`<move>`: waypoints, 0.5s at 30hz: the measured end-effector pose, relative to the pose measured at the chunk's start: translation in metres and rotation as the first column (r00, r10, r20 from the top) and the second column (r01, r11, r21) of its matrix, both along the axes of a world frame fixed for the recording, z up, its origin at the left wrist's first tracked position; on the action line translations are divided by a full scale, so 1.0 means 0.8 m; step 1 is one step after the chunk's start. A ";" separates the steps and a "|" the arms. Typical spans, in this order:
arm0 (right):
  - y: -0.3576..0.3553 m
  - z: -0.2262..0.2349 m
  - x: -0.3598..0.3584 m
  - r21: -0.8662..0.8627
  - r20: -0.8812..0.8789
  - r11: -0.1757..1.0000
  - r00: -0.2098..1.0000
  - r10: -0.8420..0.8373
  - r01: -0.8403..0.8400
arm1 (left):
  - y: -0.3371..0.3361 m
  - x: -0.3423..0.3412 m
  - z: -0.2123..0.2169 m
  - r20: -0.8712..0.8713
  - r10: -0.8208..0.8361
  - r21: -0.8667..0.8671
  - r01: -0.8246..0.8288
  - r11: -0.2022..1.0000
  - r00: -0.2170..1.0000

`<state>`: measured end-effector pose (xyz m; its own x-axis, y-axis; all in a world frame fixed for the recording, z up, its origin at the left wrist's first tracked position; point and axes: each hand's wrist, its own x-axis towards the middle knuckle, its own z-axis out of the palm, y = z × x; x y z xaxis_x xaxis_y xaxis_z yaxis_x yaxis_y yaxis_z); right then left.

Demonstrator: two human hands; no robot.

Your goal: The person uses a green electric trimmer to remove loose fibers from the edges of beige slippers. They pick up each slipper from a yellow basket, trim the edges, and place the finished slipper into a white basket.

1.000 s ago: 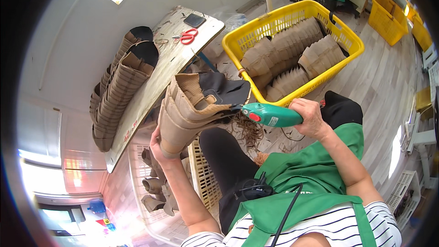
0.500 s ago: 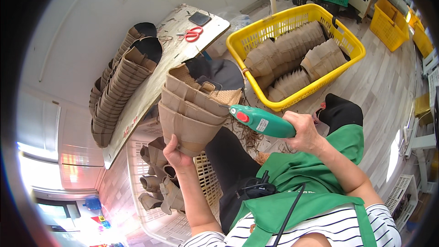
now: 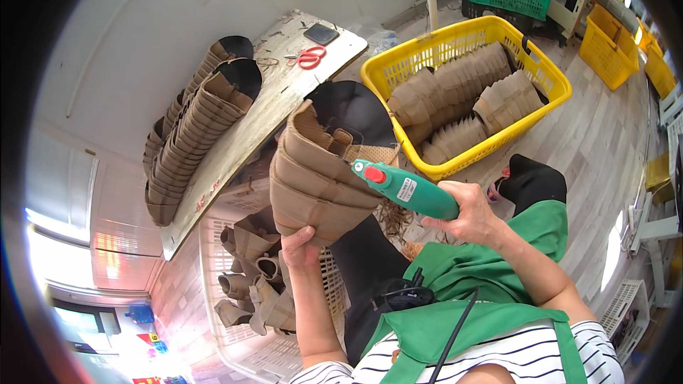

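In front of me, my left hand grips a stack of nested brown shoe uppers from below, its thumb on the near face. The stack tilts, and a black lining shows at its far end. Wrapped round the handle of a green hand-held electric tool is my right hand. The tool has a red button, and its tip points at the right edge of the stack; whether it touches cannot be made out. A black cord runs across my green apron.
To the left a wooden board table bears long nested stacks of uppers, red scissors and a phone. A yellow basket holds more stacks ahead. Loose uppers lie in a white crate below my left arm.
The held stack and my left hand have shifted slightly right and turned a little. The tool's tip stays by the stack's edge, and my right hand has barely moved.
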<state>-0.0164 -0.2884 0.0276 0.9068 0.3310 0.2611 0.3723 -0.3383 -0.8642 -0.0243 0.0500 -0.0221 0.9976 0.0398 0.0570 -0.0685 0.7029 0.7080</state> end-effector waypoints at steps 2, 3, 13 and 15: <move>0.002 -0.002 -0.001 0.033 0.013 0.999 1.000 -0.010 0.010 | -0.007 -0.003 0.007 0.007 -0.003 0.077 0.002 0.997 1.000; 0.002 -0.001 -0.003 0.050 0.016 0.998 0.999 -0.033 0.032 | -0.010 -0.005 0.011 0.001 0.007 0.128 -0.007 0.992 1.000; 0.000 0.001 -0.010 0.020 0.000 0.996 0.996 -0.084 0.084 | -0.019 -0.024 0.014 0.131 0.116 0.442 -0.163 0.882 0.985; 0.000 0.002 -0.012 0.027 -0.012 0.996 0.996 -0.088 0.088 | -0.023 -0.025 0.014 0.176 0.145 0.554 -0.219 0.803 0.974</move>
<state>-0.0257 -0.2886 0.0296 0.9350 0.2424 0.2590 0.3326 -0.3457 -0.8774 -0.0446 0.0315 -0.0109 0.9591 0.1433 0.2442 -0.2645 0.1457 0.9533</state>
